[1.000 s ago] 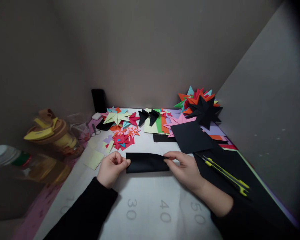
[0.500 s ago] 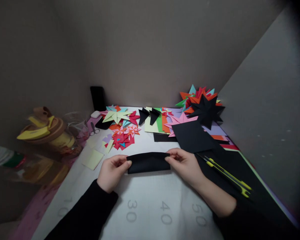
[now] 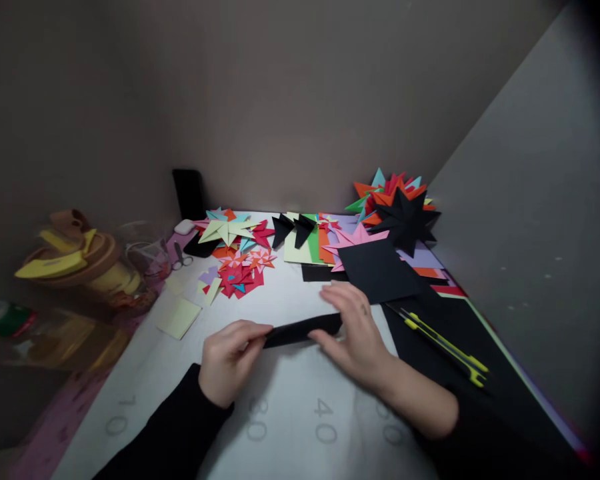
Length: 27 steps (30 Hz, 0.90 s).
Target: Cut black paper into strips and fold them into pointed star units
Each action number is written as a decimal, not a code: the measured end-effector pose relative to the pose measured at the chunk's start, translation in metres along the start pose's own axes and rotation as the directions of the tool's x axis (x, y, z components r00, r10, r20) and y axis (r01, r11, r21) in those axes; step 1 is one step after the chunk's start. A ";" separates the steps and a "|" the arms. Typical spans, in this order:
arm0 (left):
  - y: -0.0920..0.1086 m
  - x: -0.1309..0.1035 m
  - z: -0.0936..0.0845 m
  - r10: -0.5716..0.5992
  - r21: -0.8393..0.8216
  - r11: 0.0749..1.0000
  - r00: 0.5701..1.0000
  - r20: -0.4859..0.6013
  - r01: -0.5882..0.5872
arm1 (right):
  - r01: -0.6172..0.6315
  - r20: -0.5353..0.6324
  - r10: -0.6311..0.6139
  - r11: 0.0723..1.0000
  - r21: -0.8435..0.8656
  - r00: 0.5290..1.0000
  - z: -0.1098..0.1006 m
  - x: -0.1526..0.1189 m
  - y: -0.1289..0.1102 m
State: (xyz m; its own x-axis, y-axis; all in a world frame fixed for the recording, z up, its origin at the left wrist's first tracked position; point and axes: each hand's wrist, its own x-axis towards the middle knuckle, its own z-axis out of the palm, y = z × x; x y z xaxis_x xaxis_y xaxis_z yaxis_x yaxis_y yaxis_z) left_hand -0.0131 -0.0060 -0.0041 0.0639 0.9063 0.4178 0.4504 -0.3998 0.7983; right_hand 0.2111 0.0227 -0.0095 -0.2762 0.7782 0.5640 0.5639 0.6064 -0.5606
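A person's left hand (image 3: 233, 360) pinches one end of a folded black paper (image 3: 297, 331) between the thumb and the fingers. The right hand (image 3: 360, 333) is at the other end. Its thumb touches the front of the paper, and its fingers stick out above and behind it. It is hard to tell how tightly that hand grips. The folded paper is between the two hands, over the white mat (image 3: 287, 383), and its right end tips up a little.

Big gray numbers are on the mat near the person. Just past the right hand lies a black square (image 3: 377, 270), and it covers part of a pink star (image 3: 356, 239). To the right, a yellow tool (image 3: 447, 347) lies on a big black sheet (image 3: 430, 373). Farther back, a black star (image 3: 407, 220) stands in front of a bunch of bright stars (image 3: 375, 190).

Two small black folded pieces (image 3: 283, 230) sit side by side near the back wall (image 3: 280, 133). To their left are a pale yellow star (image 3: 227, 232) and a heap of red bits (image 3: 240, 280). Little scissors (image 3: 181, 255) lie by the left edge, and a black phone (image 3: 189, 193) leans on the wall.
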 end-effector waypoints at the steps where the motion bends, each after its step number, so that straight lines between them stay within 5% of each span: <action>1: 0.004 -0.002 0.001 0.061 0.005 0.998 0.998 0.034 -0.061 | 0.082 0.068 -0.077 0.993 -0.085 0.995 -0.002 -0.001 -0.008; 4: 0.011 -0.009 0.002 0.214 0.006 0.976 0.971 0.104 -0.216 | 0.180 0.239 -0.132 0.965 -0.193 0.962 -0.008 -0.002 -0.022; 8: 0.010 -0.010 -0.004 0.269 0.002 0.963 0.961 0.069 -0.270 | 0.038 0.280 0.001 0.990 -0.134 0.960 -0.013 0.005 -0.015; 12: -0.002 -0.002 -0.007 0.005 -0.038 0.999 0.998 -0.061 -0.008 | -0.348 0.254 0.309 0.929 0.126 0.916 -0.019 0.017 0.001; 15: -0.013 0.003 -0.003 -0.332 -0.172 0.935 0.937 -0.109 0.311 | -0.587 0.302 0.503 0.717 0.377 0.809 -0.017 0.020 0.012; 20: -0.021 0.007 0.004 -0.583 -0.380 0.760 0.811 -0.042 0.527 | -0.608 0.268 0.593 0.499 0.618 0.759 -0.003 0.015 0.023; 27: -0.020 0.012 0.003 -0.652 -0.487 0.644 0.756 0.053 0.590 | -0.599 0.223 0.629 0.483 0.639 0.744 0.001 0.012 0.024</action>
State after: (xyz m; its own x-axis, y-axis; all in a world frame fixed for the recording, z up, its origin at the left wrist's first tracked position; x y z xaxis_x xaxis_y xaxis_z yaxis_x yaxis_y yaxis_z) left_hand -0.0185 0.0137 -0.0163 -0.1978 0.9534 -0.2278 -0.1064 0.2101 0.9719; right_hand 0.2204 0.0466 -0.0171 -0.0244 0.9974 -0.0683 -0.0594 -0.0696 -0.9958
